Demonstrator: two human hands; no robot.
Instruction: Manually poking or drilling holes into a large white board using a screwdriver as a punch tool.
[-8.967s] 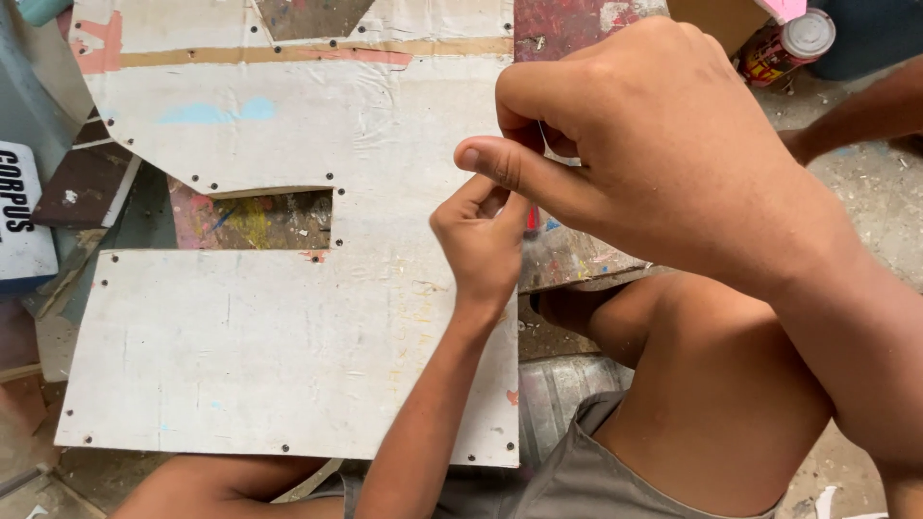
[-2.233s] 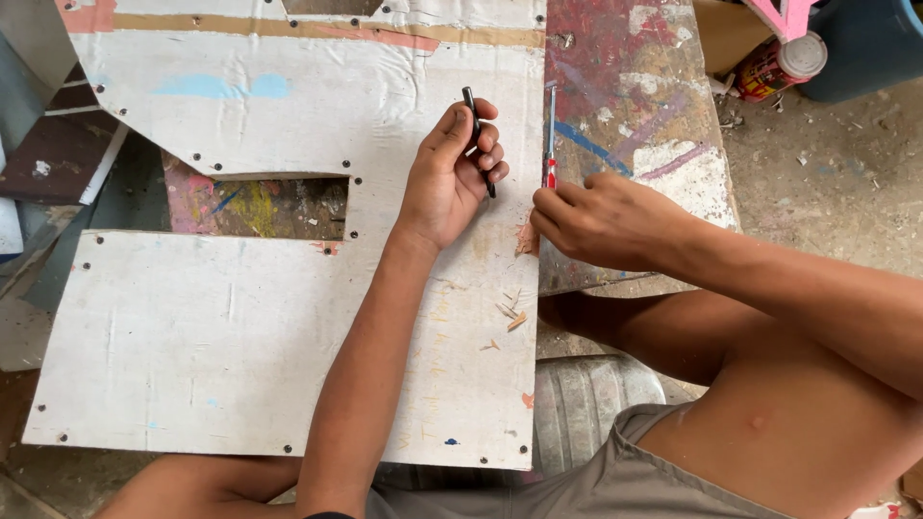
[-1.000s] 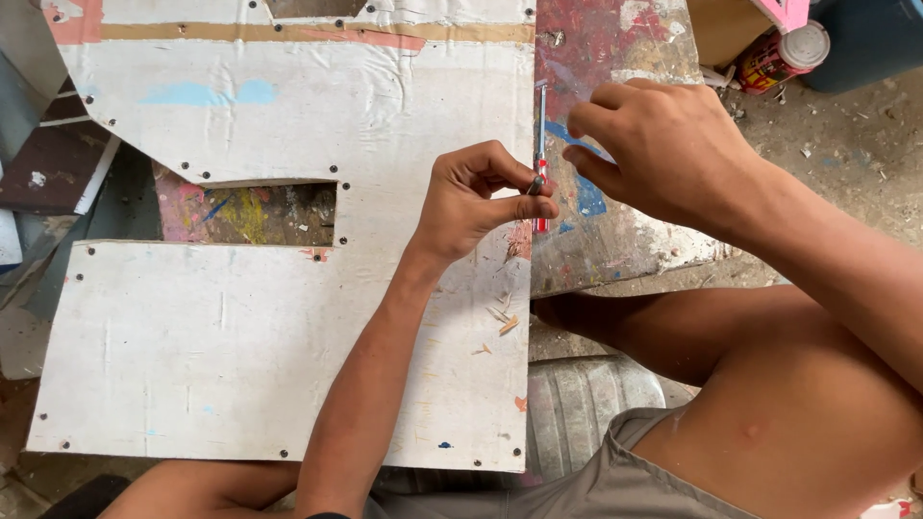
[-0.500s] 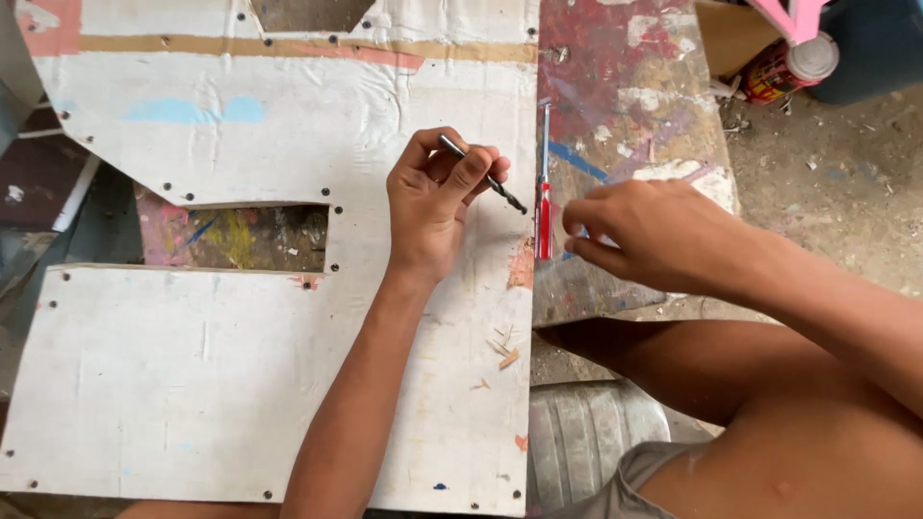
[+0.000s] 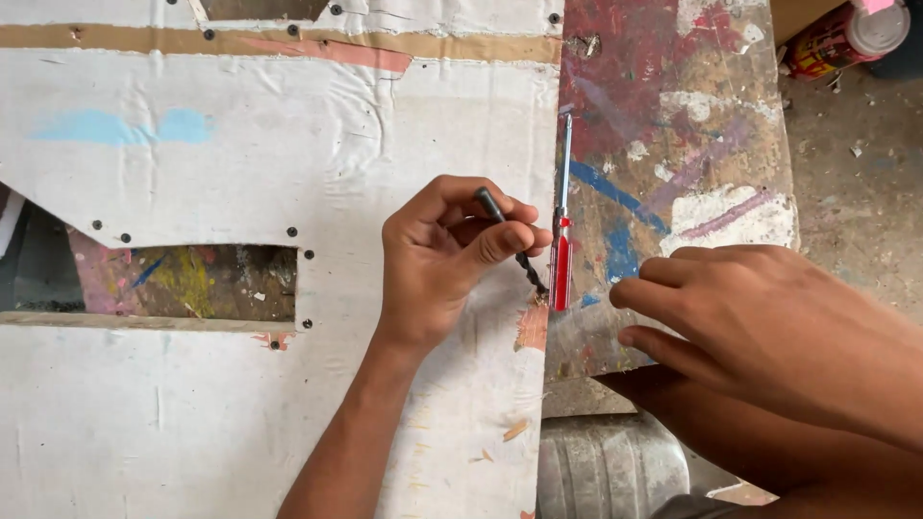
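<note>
My left hand grips a thin black pencil-like tool, its tip pressed near the right edge of a white paper-covered board. A small screwdriver with a red handle lies just right of that tip, on the paint-stained wooden board. My right hand hovers low over the stained board, fingers loosely curled, holding nothing, a short way right of the screwdriver.
The white board has a rectangular cut-out, dark screws along its edges and wood shavings near the bottom. A red can with a white lid stands on the dusty floor at the top right. A grey ribbed container sits below the boards.
The view has closed in. My left hand has tipped the black tool down to the white board's edge. My right hand has drawn away from the screwdriver, which now lies alone.
</note>
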